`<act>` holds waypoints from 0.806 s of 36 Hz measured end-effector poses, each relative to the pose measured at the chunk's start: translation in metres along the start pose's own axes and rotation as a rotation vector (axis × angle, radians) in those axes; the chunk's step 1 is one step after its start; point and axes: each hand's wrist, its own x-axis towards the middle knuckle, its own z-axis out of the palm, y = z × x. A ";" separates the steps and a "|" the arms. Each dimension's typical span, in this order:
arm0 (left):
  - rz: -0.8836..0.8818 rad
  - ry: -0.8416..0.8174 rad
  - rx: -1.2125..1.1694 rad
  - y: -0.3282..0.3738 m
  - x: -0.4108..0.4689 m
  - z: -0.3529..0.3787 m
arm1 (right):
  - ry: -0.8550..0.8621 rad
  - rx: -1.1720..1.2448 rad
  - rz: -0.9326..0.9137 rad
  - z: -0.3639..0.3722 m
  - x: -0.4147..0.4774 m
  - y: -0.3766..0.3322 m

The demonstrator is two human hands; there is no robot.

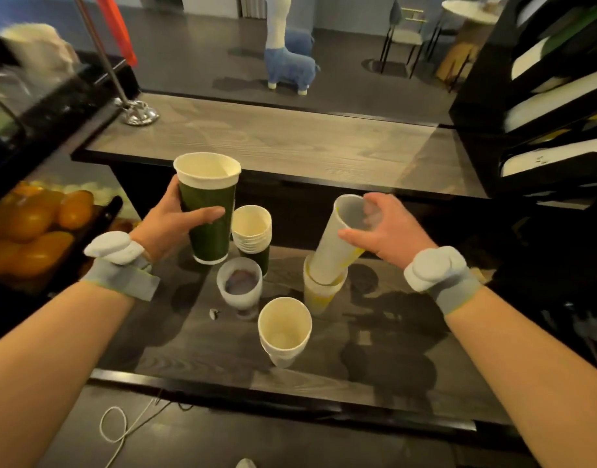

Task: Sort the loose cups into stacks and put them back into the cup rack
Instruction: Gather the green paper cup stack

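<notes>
My left hand [175,222] grips a tall dark green paper cup [207,211], held upright above the low counter. Just right of it stands a stack of green cups [251,233]. My right hand [381,228] holds a tilted white and yellow cup [337,243] whose base sits inside a stack of the same cups [322,292]. A frosted clear plastic cup stack [239,287] stands in the middle, and a white paper cup stack [284,331] stands nearer to me. The black cup rack [540,106] rises at the right, with cup stacks lying in its slots.
A tray of oranges [37,221] sits at the left. A raised wooden counter [273,140] runs behind the cups, with a chrome pole base [138,113] on it. A small scrap [214,313] lies on the low counter [196,346]. A white cable [121,427] trails on the floor.
</notes>
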 end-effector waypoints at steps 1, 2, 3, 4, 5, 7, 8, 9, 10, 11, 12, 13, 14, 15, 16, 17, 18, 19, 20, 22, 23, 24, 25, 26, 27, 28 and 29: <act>-0.001 0.001 -0.028 0.000 -0.001 -0.001 | -0.015 -0.021 0.009 0.006 0.001 0.003; -0.001 0.006 -0.041 0.001 0.000 0.002 | -0.026 -0.048 0.011 0.010 0.001 0.007; -0.003 0.013 -0.056 0.001 -0.001 0.001 | -0.041 -0.076 0.008 0.017 0.002 0.010; 0.000 0.018 -0.075 0.001 -0.001 0.000 | -0.062 -0.096 0.007 0.025 0.003 0.013; 0.009 0.019 -0.103 0.001 0.000 0.000 | -0.083 -0.117 0.010 0.031 0.004 0.017; 0.033 0.031 -0.157 -0.002 0.004 -0.001 | -0.124 -0.174 0.026 0.044 0.006 0.023; 0.051 0.036 -0.181 -0.004 0.006 -0.001 | -0.145 -0.206 0.034 0.048 0.005 0.026; 0.067 0.039 -0.194 -0.005 0.008 -0.002 | -0.169 -0.237 0.041 0.054 0.006 0.029; 0.086 0.042 -0.195 -0.006 0.011 -0.003 | -0.196 -0.267 0.050 0.061 0.006 0.032; 0.105 0.048 -0.190 -0.007 0.013 -0.003 | -0.221 -0.299 0.061 0.067 0.006 0.035; 0.124 0.052 -0.181 -0.007 0.015 -0.003 | -0.242 -0.329 0.076 0.073 0.006 0.038; 0.144 0.052 -0.171 -0.007 0.019 -0.004 | -0.254 -0.350 0.091 0.079 0.005 0.040; 0.165 0.053 -0.158 -0.007 0.022 -0.003 | -0.257 -0.357 0.103 0.084 0.005 0.043; 0.185 0.056 -0.142 -0.007 0.025 -0.003 | -0.251 -0.352 0.110 0.088 0.006 0.045; 0.200 0.061 -0.119 -0.007 0.029 -0.002 | -0.245 -0.342 0.112 0.091 0.006 0.045; 0.209 0.065 -0.092 -0.008 0.033 -0.001 | -0.240 -0.335 0.113 0.093 0.007 0.046; 0.215 0.069 -0.061 -0.009 0.037 0.000 | -0.239 -0.333 0.112 0.095 0.009 0.045; 0.222 0.074 -0.025 -0.010 0.042 0.000 | -0.240 -0.330 0.113 0.096 0.010 0.044; 0.229 0.076 0.009 -0.013 0.047 0.002 | -0.240 -0.322 0.121 0.096 0.012 0.043; 0.237 0.069 0.074 -0.018 0.056 0.004 | -0.231 -0.284 0.145 0.094 0.013 0.040; 0.235 0.060 0.100 -0.021 0.060 0.004 | -0.225 -0.263 0.154 0.092 0.015 0.038; 0.232 0.045 0.127 -0.023 0.064 0.005 | -0.219 -0.249 0.158 0.090 0.017 0.036; 0.227 0.028 0.158 -0.026 0.067 0.007 | -0.217 -0.239 0.161 0.088 0.019 0.033; 0.220 0.014 0.186 -0.029 0.070 0.008 | -0.216 -0.232 0.164 0.087 0.022 0.031; 0.212 0.003 0.209 -0.031 0.072 0.010 | -0.215 -0.226 0.168 0.086 0.024 0.029; 0.202 -0.007 0.219 -0.034 0.073 0.012 | -0.218 -0.226 0.170 0.086 0.026 0.027; 0.184 -0.014 0.227 -0.038 0.074 0.013 | -0.220 -0.232 0.173 0.086 0.027 0.026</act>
